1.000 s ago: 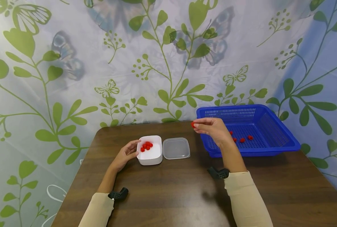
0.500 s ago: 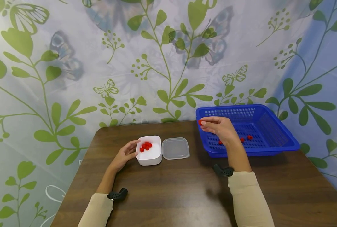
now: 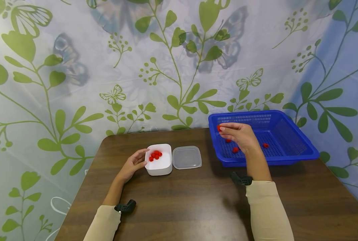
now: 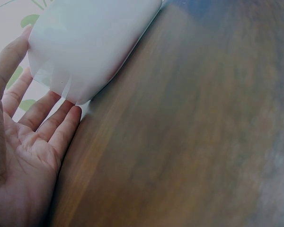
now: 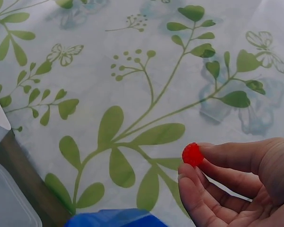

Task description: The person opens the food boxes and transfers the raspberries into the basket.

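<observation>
Between thumb and fingertips, my right hand (image 3: 240,135) pinches a red raspberry (image 5: 192,154), held up over the left part of a blue plastic basket (image 3: 296,135). Below and beside that hand, several more raspberries (image 3: 235,150) lie on the basket's mesh floor. On the left, a small white square container (image 3: 160,171) stands uncovered with several raspberries (image 3: 155,155) grouped inside. My left hand (image 3: 132,166) rests against its left side, fingers loosely extended; the left wrist view shows the fingertips at the container's wall (image 4: 85,47).
A translucent lid (image 3: 187,157) lies flat just right of the container, between it and the basket. All stand toward the back of a dark wooden table (image 3: 182,204). A leaf-and-butterfly patterned cloth (image 3: 154,77) hangs behind the table's back edge.
My right hand has moved rightward with the raspberry, from the basket's left edge to over its inside. My left hand and the container have stayed put.
</observation>
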A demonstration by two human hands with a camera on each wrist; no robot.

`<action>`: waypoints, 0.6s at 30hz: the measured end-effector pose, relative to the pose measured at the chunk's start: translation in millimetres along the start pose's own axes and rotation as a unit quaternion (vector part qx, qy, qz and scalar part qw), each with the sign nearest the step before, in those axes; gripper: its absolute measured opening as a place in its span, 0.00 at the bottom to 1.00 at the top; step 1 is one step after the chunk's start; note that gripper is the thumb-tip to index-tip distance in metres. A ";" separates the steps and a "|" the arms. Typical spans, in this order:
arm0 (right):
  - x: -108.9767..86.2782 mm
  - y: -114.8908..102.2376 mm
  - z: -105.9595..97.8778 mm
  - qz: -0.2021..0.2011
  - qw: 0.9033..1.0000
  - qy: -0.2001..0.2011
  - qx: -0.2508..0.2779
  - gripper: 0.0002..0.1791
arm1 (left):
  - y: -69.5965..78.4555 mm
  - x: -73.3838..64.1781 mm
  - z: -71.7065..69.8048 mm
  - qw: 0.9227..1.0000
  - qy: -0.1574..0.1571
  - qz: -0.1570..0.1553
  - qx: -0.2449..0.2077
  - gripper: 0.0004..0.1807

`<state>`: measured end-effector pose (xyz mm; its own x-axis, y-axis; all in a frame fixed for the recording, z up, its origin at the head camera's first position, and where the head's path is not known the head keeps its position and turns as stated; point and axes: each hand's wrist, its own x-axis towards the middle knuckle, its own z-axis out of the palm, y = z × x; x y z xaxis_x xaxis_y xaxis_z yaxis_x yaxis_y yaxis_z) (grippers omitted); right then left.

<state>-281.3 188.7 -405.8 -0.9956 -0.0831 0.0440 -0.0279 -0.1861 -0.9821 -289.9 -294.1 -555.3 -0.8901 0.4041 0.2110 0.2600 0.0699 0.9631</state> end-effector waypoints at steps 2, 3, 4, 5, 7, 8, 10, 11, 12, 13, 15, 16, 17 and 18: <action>-0.8 -0.2 -3.6 0.004 1.000 0.003 0.001 0.18 | 0.1 0.0 0.2 1.000 0.002 0.000 -0.001 0.29; -1.1 -0.2 -5.3 0.007 1.000 0.005 0.002 0.18 | -0.1 -0.2 0.2 1.000 0.002 0.000 -0.001 0.29; -1.3 0.0 -6.8 0.011 1.000 0.007 0.002 0.18 | -0.2 -0.4 0.0 1.000 0.002 -0.001 -0.001 0.29; -1.5 0.0 -8.2 0.015 1.000 0.009 0.000 0.18 | -0.5 -0.4 -0.1 1.000 0.003 -0.001 -0.001 0.29; -2.1 0.4 -11.4 0.020 1.000 0.012 -0.009 0.18 | -1.2 -0.4 -0.3 1.000 0.001 0.002 0.000 0.29; -2.3 0.6 -12.8 0.023 1.000 0.014 -0.013 0.19 | -1.4 -0.4 -0.3 1.000 0.000 0.002 -0.001 0.29; -2.7 1.0 -16.3 0.027 0.999 0.015 -0.021 0.20 | -1.7 -0.3 -0.3 1.000 -0.001 0.003 -0.002 0.29; -2.6 1.3 -18.2 0.029 0.999 0.017 -0.028 0.21 | -2.0 -0.2 -0.4 1.000 -0.002 0.003 -0.001 0.29; -2.6 1.4 -20.1 0.029 0.999 0.018 -0.036 0.21 | -1.9 -0.1 -0.3 1.000 -0.002 0.003 -0.001 0.29; -2.4 1.5 -22.0 0.031 0.999 0.020 -0.038 0.22 | -1.7 0.0 -0.4 1.000 0.000 0.002 -0.003 0.29; -1.9 1.7 -26.2 0.034 0.998 0.023 -0.048 0.22 | -2.0 0.4 -0.7 1.000 -0.002 0.004 0.000 0.29; -1.3 1.9 -28.8 0.035 0.998 0.023 -0.053 0.22 | -2.1 0.6 -0.9 1.000 -0.001 0.003 0.000 0.29; -1.0 1.8 -30.6 0.038 0.997 0.025 -0.057 0.22 | -1.9 0.9 -1.0 1.000 -0.001 0.003 0.001 0.29; -0.6 1.8 -32.6 0.041 0.997 0.025 -0.060 0.22 | -1.3 1.1 -0.9 1.000 -0.002 0.003 0.000 0.29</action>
<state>-283.6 220.3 -413.6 -0.9981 -0.0433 -0.0427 0.0453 -0.0619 -0.9971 -291.5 -294.6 -556.2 -0.8873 0.4073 0.2163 0.2655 0.0679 0.9617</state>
